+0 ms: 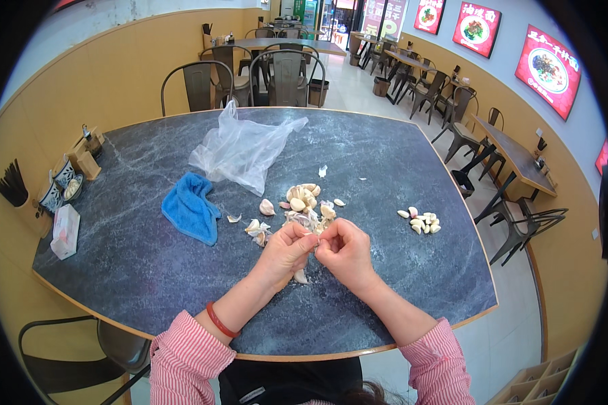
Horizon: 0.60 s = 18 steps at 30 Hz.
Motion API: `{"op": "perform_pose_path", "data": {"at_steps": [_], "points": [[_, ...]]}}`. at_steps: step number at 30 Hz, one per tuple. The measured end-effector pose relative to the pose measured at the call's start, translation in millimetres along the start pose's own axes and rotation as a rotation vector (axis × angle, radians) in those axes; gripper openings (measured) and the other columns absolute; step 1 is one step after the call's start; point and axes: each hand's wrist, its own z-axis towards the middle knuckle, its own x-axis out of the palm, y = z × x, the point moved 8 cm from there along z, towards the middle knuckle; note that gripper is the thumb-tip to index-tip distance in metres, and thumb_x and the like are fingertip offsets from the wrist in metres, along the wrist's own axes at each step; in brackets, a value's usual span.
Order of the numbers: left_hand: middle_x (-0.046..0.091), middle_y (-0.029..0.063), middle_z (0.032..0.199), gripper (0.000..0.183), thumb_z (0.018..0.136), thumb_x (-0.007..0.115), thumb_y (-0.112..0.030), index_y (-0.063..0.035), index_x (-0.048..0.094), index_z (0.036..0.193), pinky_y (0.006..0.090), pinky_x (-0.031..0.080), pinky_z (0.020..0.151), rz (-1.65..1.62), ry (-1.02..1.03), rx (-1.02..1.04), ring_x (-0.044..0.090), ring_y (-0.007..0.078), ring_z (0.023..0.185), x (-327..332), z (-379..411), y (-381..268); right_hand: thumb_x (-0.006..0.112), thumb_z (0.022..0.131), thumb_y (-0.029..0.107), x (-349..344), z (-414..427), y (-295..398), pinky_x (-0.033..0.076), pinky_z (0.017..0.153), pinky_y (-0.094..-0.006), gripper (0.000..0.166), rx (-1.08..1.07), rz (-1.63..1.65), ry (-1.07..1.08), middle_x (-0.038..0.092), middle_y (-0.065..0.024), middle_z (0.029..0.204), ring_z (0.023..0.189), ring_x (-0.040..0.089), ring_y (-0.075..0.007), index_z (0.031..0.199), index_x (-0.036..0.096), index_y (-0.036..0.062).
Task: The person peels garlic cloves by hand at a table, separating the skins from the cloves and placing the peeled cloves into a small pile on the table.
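My left hand [290, 250] and my right hand [345, 248] meet over the near middle of the dark table. Their fingertips pinch a small garlic clove [308, 234], mostly hidden by the fingers. Just beyond them lies a pile of garlic [304, 195] with loose papery skins [304, 218]. A single garlic bulb or large clove [267, 207] sits to the left of the pile, above some skin scraps [257, 229]. Beneath my left hand, one pale clove [300, 276] rests on the table. Off to the right is a group of peeled cloves [425, 223].
A blue cloth [191, 207] and a crumpled clear plastic bag [245, 147] lie left of and beyond the garlic. Along the left edge stand a tissue pack [66, 232], patterned cups [50, 196] and a chopstick holder [30, 215]. Metal chairs [287, 76] stand behind the table [147, 283].
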Motion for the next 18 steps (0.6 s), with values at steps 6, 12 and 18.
{"op": "perform_pose_path", "data": {"at_steps": [6,12,18], "points": [[0.045,-0.0038,0.059,0.013,0.079,0.057,-0.02,-0.0097,0.049,0.08,0.0152,0.021,0.036,0.002,0.058,-0.07,0.03,0.0015,0.04,3.8,-1.7,1.9,0.052,0.066,0.0,4.4,-1.0,-9.2,0.03,0.042,-0.0166,0.01,0.092,0.093,0.043,0.044,0.0038,0.056,0.049,0.037,-0.0001,0.064,0.044,0.0032],[0.05,-0.0021,0.069,0.023,0.078,0.057,-0.016,-0.0043,0.052,0.097,0.0146,0.026,0.039,0.231,-0.132,0.259,0.035,0.0011,0.046,-2.3,-5.8,-28.9,0.054,0.066,0.002,-3.1,2.5,-24.6,0.035,0.044,-0.0176,0.009,0.227,0.2,0.024,0.047,0.0021,0.057,0.05,0.042,-0.0015,0.064,0.046,0.0033],[0.055,0.001,0.08,0.022,0.074,0.06,-0.005,-0.0024,0.057,0.095,0.0199,0.041,0.071,0.521,-0.074,0.248,0.05,0.0068,0.076,4.5,-3.0,-22.5,0.054,0.067,0.002,1.5,0.9,-29.0,0.034,0.044,-0.0172,0.008,0.25,0.278,0.05,0.047,0.0024,0.056,0.05,0.041,-0.0012,0.064,0.046,0.0033]]}}
